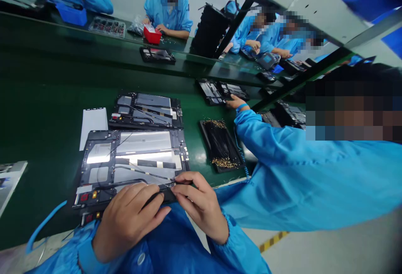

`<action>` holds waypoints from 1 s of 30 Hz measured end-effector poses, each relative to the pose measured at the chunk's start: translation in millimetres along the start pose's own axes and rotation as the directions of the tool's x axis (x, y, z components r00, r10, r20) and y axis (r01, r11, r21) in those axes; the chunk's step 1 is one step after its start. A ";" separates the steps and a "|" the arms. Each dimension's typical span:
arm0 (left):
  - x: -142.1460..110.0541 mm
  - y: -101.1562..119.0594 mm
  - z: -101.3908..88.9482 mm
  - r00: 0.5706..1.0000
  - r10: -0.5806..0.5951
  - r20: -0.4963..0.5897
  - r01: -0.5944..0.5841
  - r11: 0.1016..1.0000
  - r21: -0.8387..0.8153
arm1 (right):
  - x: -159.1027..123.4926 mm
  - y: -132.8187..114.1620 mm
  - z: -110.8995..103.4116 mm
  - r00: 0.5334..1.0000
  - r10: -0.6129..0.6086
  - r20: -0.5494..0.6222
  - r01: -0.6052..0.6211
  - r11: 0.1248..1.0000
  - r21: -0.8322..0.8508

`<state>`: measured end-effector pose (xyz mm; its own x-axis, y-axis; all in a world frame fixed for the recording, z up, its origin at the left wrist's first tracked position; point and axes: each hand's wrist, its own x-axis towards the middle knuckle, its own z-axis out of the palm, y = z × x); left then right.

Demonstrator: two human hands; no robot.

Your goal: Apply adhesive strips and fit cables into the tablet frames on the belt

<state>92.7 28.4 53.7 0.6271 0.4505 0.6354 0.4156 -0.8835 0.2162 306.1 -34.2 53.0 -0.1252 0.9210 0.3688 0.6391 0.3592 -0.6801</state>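
An opened tablet housing [144,142] with silver plates, ribbon strips and thin black cables lies before me, apparently on another unit whose corner shows below it. My left hand [128,217] is curled over its near edge, fingers on the frame and thumb lower down. At the near right corner, my right hand [201,203] pinches with thumb and fingertips; what is between them is too small to make out. Just behind sits a second opened tablet housing [147,108]. To the right, a black tray [205,140] holds many thin black cables with gold-coloured ends.
White paper [92,123] lies left of the housings. A co-worker's sleeve [264,136] reaches in from the right, the hand [237,102] at more opened housings [212,92]. Across the bench are other people, a red bin [152,35] and a blue bin [71,14].
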 end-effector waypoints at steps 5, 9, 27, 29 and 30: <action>0.2 -0.3 0.3 1.000 -0.005 0.000 0.005 1.000 -0.009 | 2.8 -1.3 0.9 1.000 -0.001 0.003 0.001 1.000 -0.028; 1.5 -1.0 -0.4 1.000 0.017 0.024 -0.018 1.000 0.017 | 3.5 -1.6 1.3 1.000 -0.004 -0.002 0.004 0.999 -0.035; 4.0 -1.3 -0.5 0.999 0.032 0.042 -0.033 0.999 0.037 | -4.0 -1.8 10.6 0.981 0.041 -0.188 -0.039 0.999 0.011; 3.4 -1.1 -0.1 0.999 0.029 0.044 -0.031 0.999 0.035 | -4.6 -0.7 10.4 0.985 0.023 -0.173 -0.022 1.000 0.009; 3.0 -1.1 0.1 0.999 0.028 0.043 -0.030 0.999 0.033 | -5.0 -0.1 10.4 0.986 0.011 -0.168 -0.011 1.000 0.003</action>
<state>94.2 30.8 55.3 0.6667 0.4306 0.6084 0.4182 -0.8917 0.1728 298.7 -37.2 44.6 0.0115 0.8865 0.4626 0.6380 0.3497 -0.6861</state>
